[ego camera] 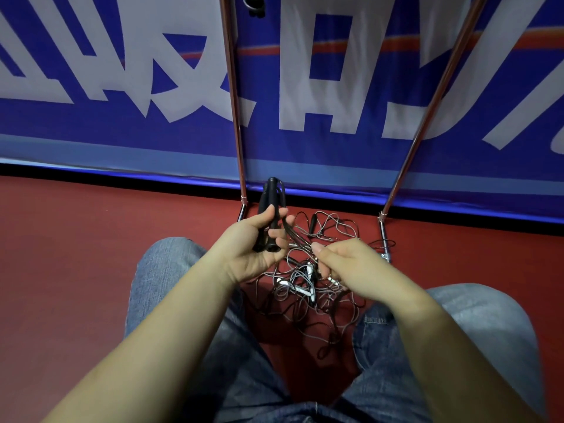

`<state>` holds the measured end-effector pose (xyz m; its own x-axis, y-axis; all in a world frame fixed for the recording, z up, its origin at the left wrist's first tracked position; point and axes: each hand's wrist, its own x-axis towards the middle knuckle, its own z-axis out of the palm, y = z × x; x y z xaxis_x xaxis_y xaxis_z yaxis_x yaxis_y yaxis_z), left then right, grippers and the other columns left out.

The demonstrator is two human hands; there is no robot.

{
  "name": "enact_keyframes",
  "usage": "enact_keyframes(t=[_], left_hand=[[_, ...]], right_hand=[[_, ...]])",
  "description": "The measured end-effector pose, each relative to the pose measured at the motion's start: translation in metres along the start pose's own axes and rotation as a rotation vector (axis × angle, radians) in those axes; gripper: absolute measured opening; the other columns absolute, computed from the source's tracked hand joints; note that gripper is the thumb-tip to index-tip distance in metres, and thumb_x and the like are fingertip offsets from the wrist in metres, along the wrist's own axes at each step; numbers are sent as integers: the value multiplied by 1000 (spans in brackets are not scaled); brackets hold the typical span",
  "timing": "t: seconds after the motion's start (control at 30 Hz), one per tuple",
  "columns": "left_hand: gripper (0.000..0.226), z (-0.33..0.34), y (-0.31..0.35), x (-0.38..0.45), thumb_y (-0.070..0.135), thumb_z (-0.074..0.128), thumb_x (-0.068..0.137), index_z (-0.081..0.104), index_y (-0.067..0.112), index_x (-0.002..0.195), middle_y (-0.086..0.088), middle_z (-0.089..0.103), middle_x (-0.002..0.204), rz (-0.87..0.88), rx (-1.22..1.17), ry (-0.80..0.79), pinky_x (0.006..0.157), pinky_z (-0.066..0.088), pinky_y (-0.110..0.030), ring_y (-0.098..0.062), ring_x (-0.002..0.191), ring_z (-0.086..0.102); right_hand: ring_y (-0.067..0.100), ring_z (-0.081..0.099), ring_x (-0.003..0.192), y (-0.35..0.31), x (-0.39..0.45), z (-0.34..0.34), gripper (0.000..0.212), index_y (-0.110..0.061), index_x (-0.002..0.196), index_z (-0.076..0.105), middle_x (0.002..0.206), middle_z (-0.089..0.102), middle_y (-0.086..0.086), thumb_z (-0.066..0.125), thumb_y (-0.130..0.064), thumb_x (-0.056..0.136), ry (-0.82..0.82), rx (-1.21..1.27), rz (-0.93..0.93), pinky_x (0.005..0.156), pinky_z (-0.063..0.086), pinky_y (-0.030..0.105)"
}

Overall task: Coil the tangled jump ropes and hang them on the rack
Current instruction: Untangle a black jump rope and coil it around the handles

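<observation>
My left hand (259, 242) grips two black jump rope handles (268, 196), held upright side by side above the floor. Several cord strands (297, 238) run from the handles to my right hand (345, 264), which pinches them in a curled grip. Below both hands a tangled pile of jump ropes (314, 297) lies on the red floor between my knees, with grey and dark cords and white handles mixed in. The metal rack (236, 117) stands just behind the pile, its two chrome poles rising out of the top of the view.
A blue and white banner (305, 87) hangs behind the rack. A dark object (254, 4) hangs at the top near the left pole. My jeans-clad knees (171, 270) flank the pile. Red floor (76, 239) spreads to the left.
</observation>
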<state>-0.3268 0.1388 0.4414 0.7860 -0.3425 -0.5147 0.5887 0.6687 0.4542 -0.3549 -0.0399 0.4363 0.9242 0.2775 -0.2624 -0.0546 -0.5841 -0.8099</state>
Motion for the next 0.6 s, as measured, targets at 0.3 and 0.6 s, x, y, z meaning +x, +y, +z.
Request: enact_keyframes(t=[0.3, 0.6], left_hand=[[17, -22, -9, 11, 17, 45, 99, 49, 16, 82, 1, 46, 62, 50, 700, 196, 37, 30, -11, -5, 33, 32], [6, -19, -1, -10, 15, 57, 89, 55, 10, 90, 5, 58, 64, -334, 1163, -390, 44, 36, -16, -2, 40, 37]], right_hand=[[10, 34, 47, -12, 4, -17, 38, -11, 59, 61, 48, 38, -6, 72, -44, 75, -11, -199, -162, 50, 27, 26], [3, 54, 62, -27, 25, -24, 16, -22, 68, 71, 65, 64, -6, 76, -37, 71, -45, -108, -224, 64, 44, 25]])
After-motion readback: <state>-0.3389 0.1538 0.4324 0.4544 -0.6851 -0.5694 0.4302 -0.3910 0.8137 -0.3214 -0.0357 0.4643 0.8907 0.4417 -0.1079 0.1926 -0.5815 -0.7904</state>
